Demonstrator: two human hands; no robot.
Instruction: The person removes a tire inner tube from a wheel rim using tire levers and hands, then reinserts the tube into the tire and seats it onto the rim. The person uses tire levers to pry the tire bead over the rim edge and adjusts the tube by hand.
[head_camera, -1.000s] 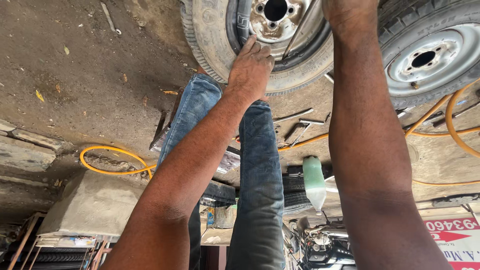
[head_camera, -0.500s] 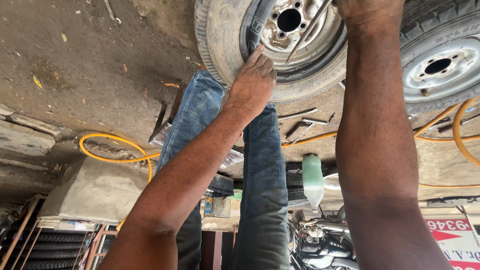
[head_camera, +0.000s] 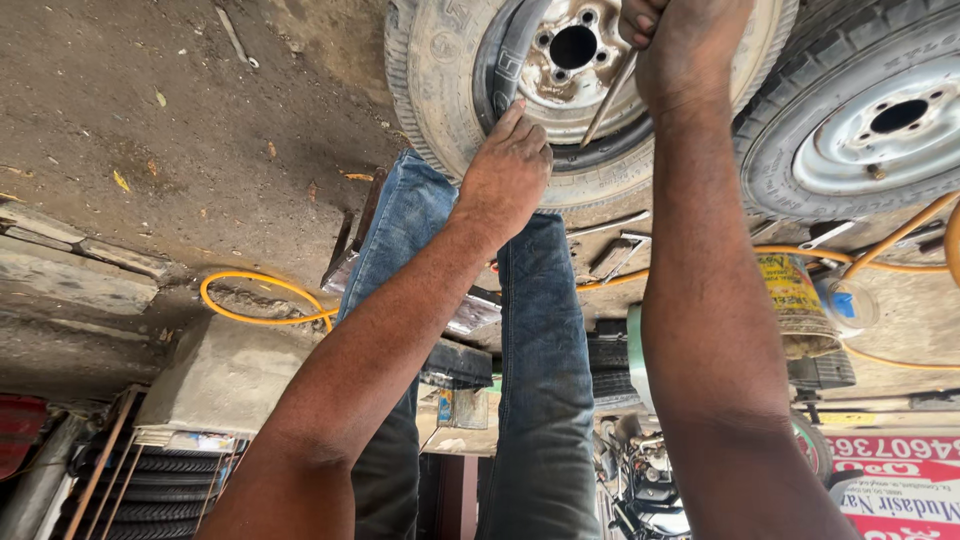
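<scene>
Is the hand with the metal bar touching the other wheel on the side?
No, the right hand holds the metal bar over the same tyre as the left hand.

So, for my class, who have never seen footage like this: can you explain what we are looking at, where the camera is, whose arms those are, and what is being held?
The camera sits on a person's head and looks down at their own two bare arms and jeans-covered legs. The picture appears flipped, so the ground shows at the top. On the concrete lies a worn tyre on its wheel. The left hand presses on the tyre's inner edge by the rim. The right hand grips a thin metal bar that angles down toward that edge. A second wheel lies beside it, with a yellow hose, loose tools and a tin can around.
</scene>
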